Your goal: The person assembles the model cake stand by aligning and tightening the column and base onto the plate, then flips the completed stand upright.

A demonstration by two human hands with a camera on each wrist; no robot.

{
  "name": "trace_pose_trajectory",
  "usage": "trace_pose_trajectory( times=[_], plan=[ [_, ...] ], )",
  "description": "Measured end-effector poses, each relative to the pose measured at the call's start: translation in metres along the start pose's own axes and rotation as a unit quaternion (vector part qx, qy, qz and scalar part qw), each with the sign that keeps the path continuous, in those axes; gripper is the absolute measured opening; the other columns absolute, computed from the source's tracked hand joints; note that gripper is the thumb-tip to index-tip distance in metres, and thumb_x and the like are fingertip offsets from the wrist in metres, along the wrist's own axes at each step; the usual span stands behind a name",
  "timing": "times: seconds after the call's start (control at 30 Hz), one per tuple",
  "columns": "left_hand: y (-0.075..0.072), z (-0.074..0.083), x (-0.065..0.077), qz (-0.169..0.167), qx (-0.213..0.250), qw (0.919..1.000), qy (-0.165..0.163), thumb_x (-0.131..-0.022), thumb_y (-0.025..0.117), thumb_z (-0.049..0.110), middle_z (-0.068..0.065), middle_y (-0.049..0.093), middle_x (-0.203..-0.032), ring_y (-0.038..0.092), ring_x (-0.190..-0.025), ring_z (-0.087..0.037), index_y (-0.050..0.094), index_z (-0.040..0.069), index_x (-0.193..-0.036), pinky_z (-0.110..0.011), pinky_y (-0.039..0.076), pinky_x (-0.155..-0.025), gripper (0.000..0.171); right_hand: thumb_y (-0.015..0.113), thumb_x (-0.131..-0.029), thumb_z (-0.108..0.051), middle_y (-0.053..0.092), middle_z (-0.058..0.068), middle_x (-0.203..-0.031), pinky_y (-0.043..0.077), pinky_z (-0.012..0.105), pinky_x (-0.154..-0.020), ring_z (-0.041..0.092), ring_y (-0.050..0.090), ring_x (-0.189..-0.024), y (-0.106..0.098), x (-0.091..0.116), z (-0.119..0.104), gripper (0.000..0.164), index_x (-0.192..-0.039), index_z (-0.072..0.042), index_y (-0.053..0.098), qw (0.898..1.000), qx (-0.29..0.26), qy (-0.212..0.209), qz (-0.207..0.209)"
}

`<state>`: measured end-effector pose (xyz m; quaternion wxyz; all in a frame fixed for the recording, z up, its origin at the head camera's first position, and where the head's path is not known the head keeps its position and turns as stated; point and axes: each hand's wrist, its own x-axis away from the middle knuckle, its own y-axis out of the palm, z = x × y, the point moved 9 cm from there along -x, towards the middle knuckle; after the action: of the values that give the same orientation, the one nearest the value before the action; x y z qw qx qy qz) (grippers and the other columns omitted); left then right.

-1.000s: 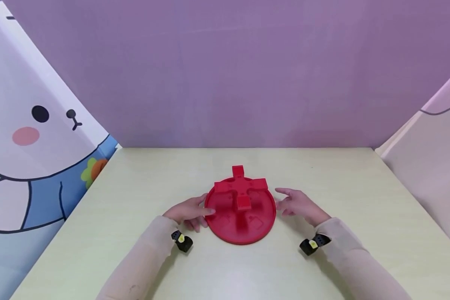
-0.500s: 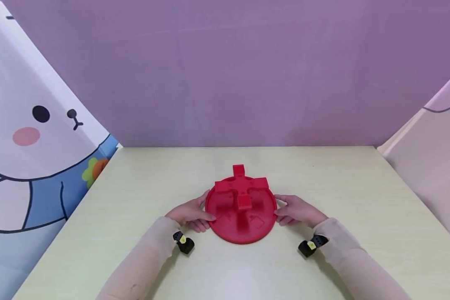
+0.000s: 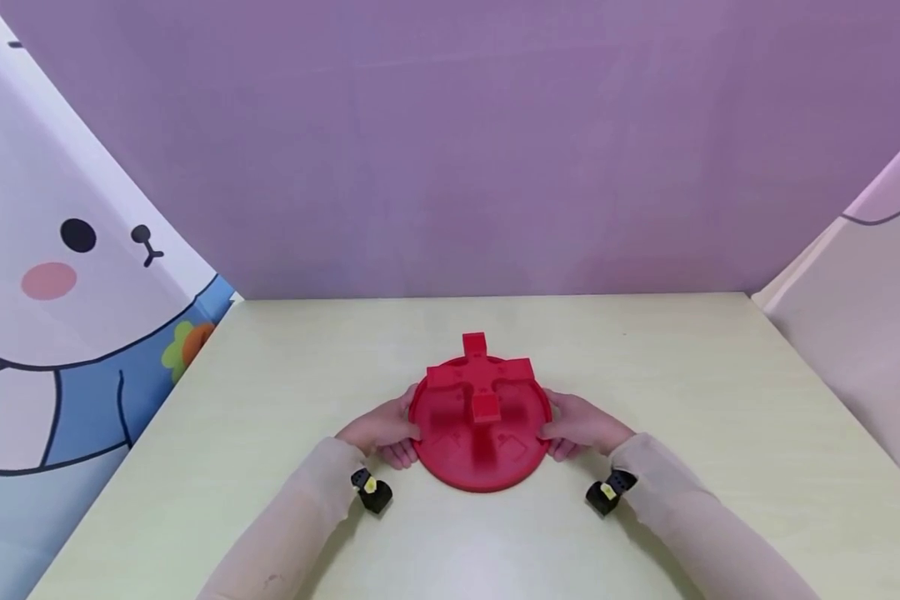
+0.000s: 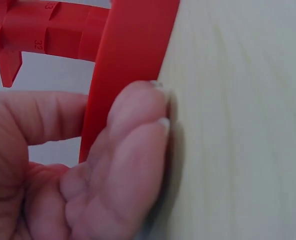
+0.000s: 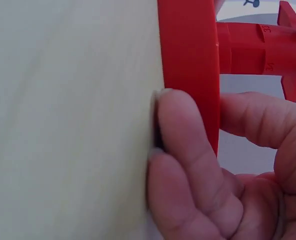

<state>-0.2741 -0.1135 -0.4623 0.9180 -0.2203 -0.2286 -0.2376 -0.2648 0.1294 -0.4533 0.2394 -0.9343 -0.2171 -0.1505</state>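
A round red plastic base with a raised rim lies on the table in front of me. A red four-armed cross piece stands above it on a post. Marked with small numbers, the red post shows in both wrist views. My left hand grips the left side of the rim, thumb over the top and fingers along the outer wall. On the opposite side my right hand holds the rim the same way. In the right wrist view two fingertips lie low against the red rim, close to the tabletop.
The pale wood-grain table reaches back to a purple cloth wall. A cartoon-printed cloth hangs at the left and a pale one at the right. Each wrist carries a small black camera.
My right hand has moved left from beside the base and now grips its right rim. My left hand has tightened round the left rim. The base stays about where it was.
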Motion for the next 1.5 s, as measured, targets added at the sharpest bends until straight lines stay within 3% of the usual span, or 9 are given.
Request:
trace_pose_trajectory(
  times=[0.13,0.5,0.63,0.77,0.93,1.13,1.33,1.43,1.5],
  plan=[
    [0.000,0.000,0.001,0.009,0.012,0.9999,0.001,-0.087,0.052,-0.003,-0.012,0.058,-0.059,0.056,-0.043,-0.016,0.010,0.019,-0.155,-0.027,0.051,-0.044,0.083,0.060,-0.084,-0.003,0.061,0.010,-0.068,0.054,0.031,-0.055,0.017,0.059,-0.052,0.000,-0.003,-0.004,0.077,-0.150,0.000,0.022,1.000,0.012,-0.006,0.004],
    [0.004,0.003,0.009,-0.009,0.056,0.9983,0.014,-0.085,0.049,-0.007,-0.012,0.057,-0.055,0.055,-0.042,-0.015,0.004,0.016,-0.155,-0.025,0.049,-0.041,0.086,0.058,-0.084,-0.010,0.061,0.006,-0.067,0.051,0.031,-0.056,0.018,0.059,-0.055,-0.008,0.000,-0.003,0.073,-0.149,0.001,0.027,0.998,0.059,0.014,0.027],
    [0.004,0.005,0.014,-0.019,0.052,0.9984,0.014,-0.084,0.049,-0.005,-0.011,0.057,-0.055,0.056,-0.042,-0.014,0.003,0.012,-0.155,-0.025,0.050,-0.043,0.086,0.057,-0.082,-0.007,0.061,0.006,-0.070,0.054,0.032,-0.059,0.019,0.061,-0.057,-0.008,0.002,-0.005,0.073,-0.148,0.005,0.026,1.000,0.018,0.002,0.015],
    [0.004,0.007,0.018,-0.028,0.055,0.9979,0.018,-0.084,0.050,-0.004,-0.011,0.058,-0.056,0.057,-0.043,-0.015,0.005,0.010,-0.155,-0.026,0.051,-0.045,0.084,0.053,-0.081,-0.001,0.059,0.009,-0.075,0.057,0.034,-0.063,0.019,0.063,-0.059,-0.004,0.006,-0.004,0.076,-0.148,0.008,0.020,0.997,-0.071,-0.014,-0.007],
    [0.008,0.002,0.020,-0.048,0.083,0.9953,0.011,-0.086,0.049,-0.002,-0.010,0.058,-0.058,0.057,-0.045,-0.014,0.003,0.011,-0.155,-0.026,0.052,-0.046,0.084,0.048,-0.084,0.003,0.056,0.012,-0.088,0.057,0.032,-0.068,0.015,0.060,-0.067,0.000,0.013,-0.003,0.075,-0.149,0.008,0.012,0.980,-0.197,-0.037,-0.018],
    [0.012,-0.006,0.025,-0.066,0.102,0.9925,0.002,-0.084,0.050,0.002,-0.008,0.056,-0.061,0.055,-0.047,-0.013,0.001,0.011,-0.155,-0.024,0.052,-0.048,0.086,0.044,-0.090,0.006,0.057,0.003,-0.079,0.054,0.021,-0.062,0.008,0.059,-0.063,0.006,0.025,-0.009,0.071,-0.149,0.008,0.006,0.945,-0.317,-0.068,-0.044],
    [0.009,-0.009,0.034,-0.067,0.095,0.9932,0.012,-0.083,0.057,0.009,-0.009,0.058,-0.066,0.057,-0.051,-0.014,0.011,0.009,-0.154,-0.026,0.054,-0.053,0.084,0.045,-0.097,0.001,0.062,0.002,-0.085,0.055,0.025,-0.070,0.009,0.063,-0.067,0.007,0.035,-0.015,0.066,-0.150,0.006,0.006,0.925,-0.369,-0.078,-0.047],
    [0.011,-0.008,0.039,-0.078,0.140,0.9867,0.027,-0.088,0.056,0.008,-0.011,0.062,-0.080,0.062,-0.059,-0.015,0.015,0.007,-0.153,-0.030,0.056,-0.062,0.078,0.046,-0.098,-0.001,0.063,0.003,-0.090,0.055,0.025,-0.071,0.010,0.063,-0.068,0.006,0.042,-0.018,0.066,-0.150,0.007,0.007,0.922,-0.375,-0.082,-0.043],
    [0.013,-0.006,0.042,-0.087,0.189,0.9774,0.039,-0.090,0.053,0.004,-0.012,0.062,-0.090,0.064,-0.064,-0.016,0.014,0.004,-0.153,-0.031,0.057,-0.067,0.073,0.048,-0.099,-0.004,0.063,0.003,-0.090,0.055,0.024,-0.071,0.009,0.063,-0.068,0.005,0.047,-0.020,0.067,-0.150,0.007,0.006,0.924,-0.371,-0.084,-0.045]
  ],
)
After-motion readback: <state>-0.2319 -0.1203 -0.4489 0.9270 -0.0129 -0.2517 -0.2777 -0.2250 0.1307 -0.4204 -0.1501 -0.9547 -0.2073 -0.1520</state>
